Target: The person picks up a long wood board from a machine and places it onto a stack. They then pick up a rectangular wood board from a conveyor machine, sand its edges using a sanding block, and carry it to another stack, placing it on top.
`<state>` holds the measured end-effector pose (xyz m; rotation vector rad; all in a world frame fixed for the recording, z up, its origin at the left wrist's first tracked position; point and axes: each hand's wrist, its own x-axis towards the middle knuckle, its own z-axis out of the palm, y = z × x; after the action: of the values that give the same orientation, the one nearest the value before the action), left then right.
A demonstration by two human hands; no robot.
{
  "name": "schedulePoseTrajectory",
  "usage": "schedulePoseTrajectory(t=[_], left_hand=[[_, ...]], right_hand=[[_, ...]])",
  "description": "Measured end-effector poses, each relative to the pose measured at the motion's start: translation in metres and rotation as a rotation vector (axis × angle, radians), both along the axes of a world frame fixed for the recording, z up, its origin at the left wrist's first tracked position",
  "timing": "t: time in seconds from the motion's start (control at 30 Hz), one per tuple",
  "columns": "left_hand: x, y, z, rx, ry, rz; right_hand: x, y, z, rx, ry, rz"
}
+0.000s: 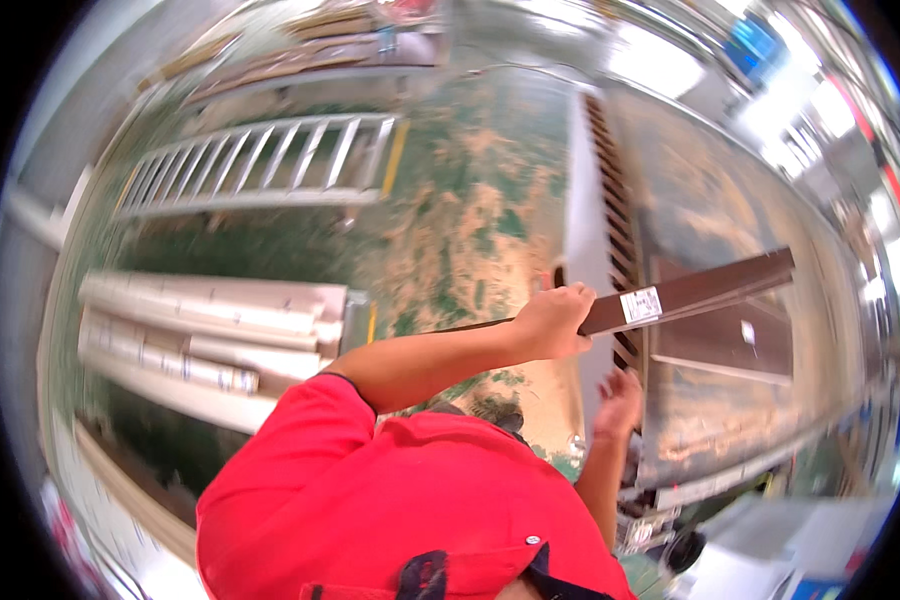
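Note:
My left hand point(555, 322) is closed around a long dark brown board point(715, 290) with a white label near my fingers. The board reaches out to the right over the machine table, and a thin dark length of it shows left of my wrist. My right hand point(618, 402) is lower, beside a slotted dark rail point(618, 200) at the table's near edge. Its fingers look loosely bent and apart, with nothing visible in them. Beneath the held board, a wider dark brown panel point(730, 345) with a small white label lies on the dusty table point(710, 200).
A pale strip point(585, 180) runs alongside the rail. Sawdust covers the green floor point(470, 230). To the left stand a metal roller rack point(260, 160) and a stack of pale boards point(210, 320). More boards point(310, 60) lie on a rack farther back.

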<state>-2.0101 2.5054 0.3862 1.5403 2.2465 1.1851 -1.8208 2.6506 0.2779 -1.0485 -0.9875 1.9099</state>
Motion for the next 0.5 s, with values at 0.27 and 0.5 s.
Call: schedulePoseTrajectory(t=[0.27, 0.5], left_hand=[[-0.024, -0.193, -0.048, -0.147, -0.200, 0.433], [-0.002, -0.296, -0.110, -0.237, -0.366, 0.788]], right_hand=[[0.001, 0.106, -0.015, -0.283, 0.130, -0.243], [-0.020, 0.157, -0.025, -0.504, 0.084, -0.383]])
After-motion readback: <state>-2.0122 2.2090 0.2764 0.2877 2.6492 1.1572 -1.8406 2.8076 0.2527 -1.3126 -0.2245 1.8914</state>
